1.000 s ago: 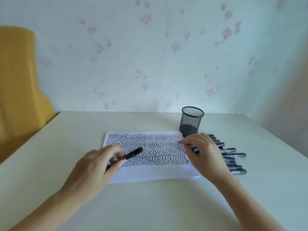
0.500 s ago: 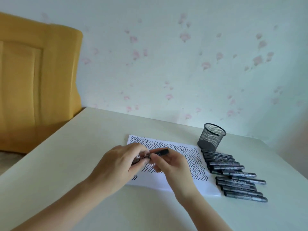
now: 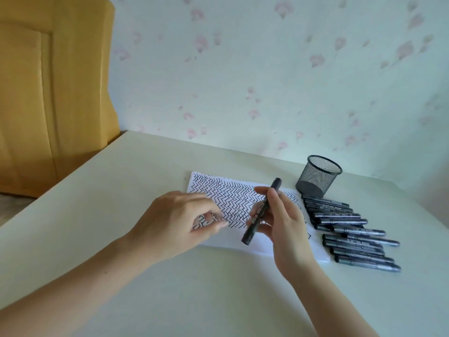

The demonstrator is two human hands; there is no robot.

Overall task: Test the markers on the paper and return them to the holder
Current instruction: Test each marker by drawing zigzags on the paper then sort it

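My right hand [image 3: 288, 224] grips a black marker [image 3: 262, 212] by its middle and holds it tilted above the white paper [image 3: 230, 195], which is covered with black zigzag lines. The marker's lower end points down at the sheet's near part. My left hand [image 3: 175, 222] hovers over the left of the paper with loosely curled fingers and nothing visible in them. A black mesh holder [image 3: 318, 176] stands upright at the paper's far right corner. Several more black markers [image 3: 352, 232] lie side by side in a row to the right of the paper.
Everything lies on a pale table [image 3: 116, 195] set against a floral wall. A yellow padded piece of furniture [image 3: 48, 93] stands beyond the table's left edge.
The marker passed from my left hand to my right, with both hands on it half a second ago. My left hand has let go and drawn back left. The view has swung left.
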